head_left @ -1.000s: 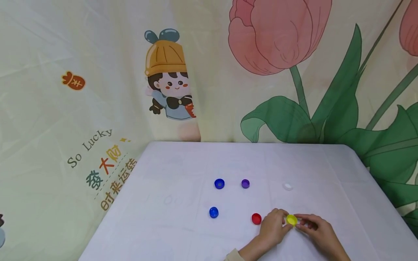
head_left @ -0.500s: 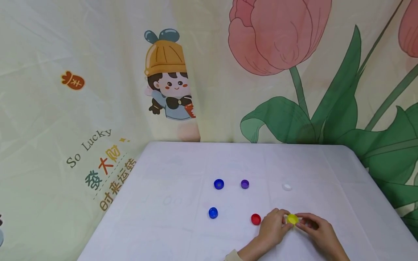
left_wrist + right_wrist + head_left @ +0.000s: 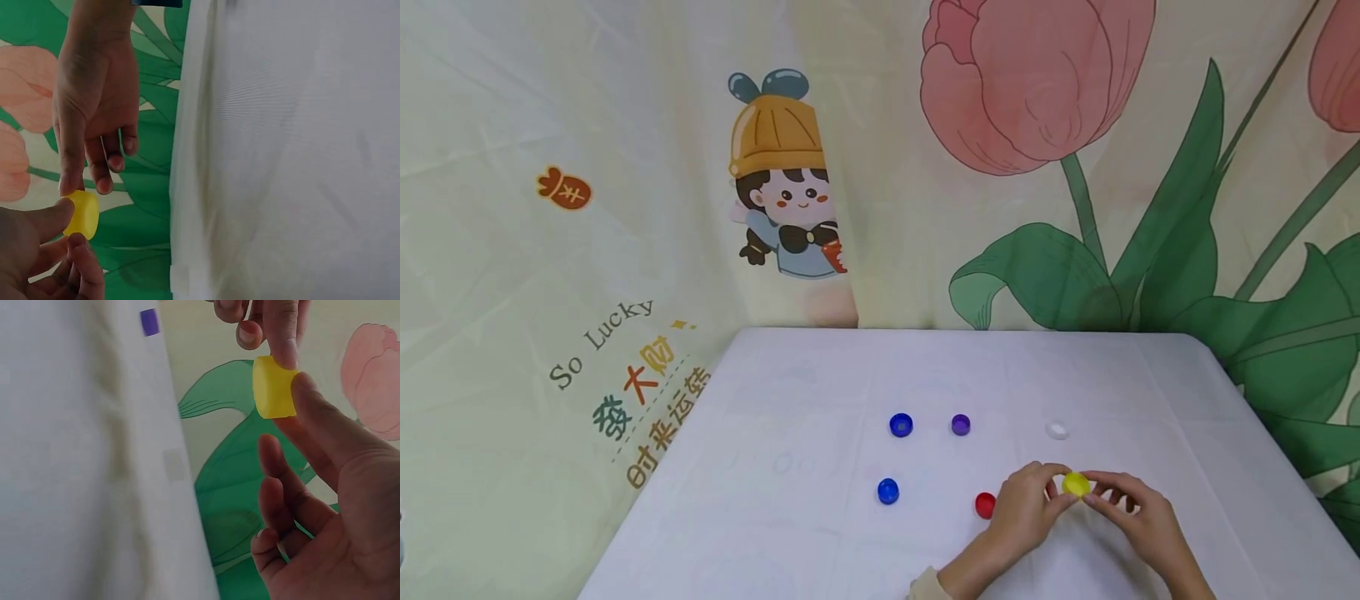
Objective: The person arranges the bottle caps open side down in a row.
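Observation:
A small round yellow cap (image 3: 1076, 484) is between both hands, near the right front of the white table in the head view. My left hand (image 3: 1026, 506) pinches its left side with thumb and fingertips. From the right, my right hand (image 3: 1142, 517) pinches the opposite side between thumb and index finger, its other fingers loosely bent. The wrist views show the cap (image 3: 84, 214) from the side, held above the table surface. A red cap (image 3: 985, 505) lies just left of my left hand, partly covered by it.
On the white-covered table (image 3: 760, 533) lie two blue caps, one farther back (image 3: 901, 425) and one nearer (image 3: 888, 491), a purple cap (image 3: 960, 425) and a pale clear one (image 3: 1057, 430). A printed curtain (image 3: 880, 167) hangs behind the table's far edge.
Both hands have raised the yellow cap off the table and slightly away from the person. The other caps stay put; the head view has shifted a little.

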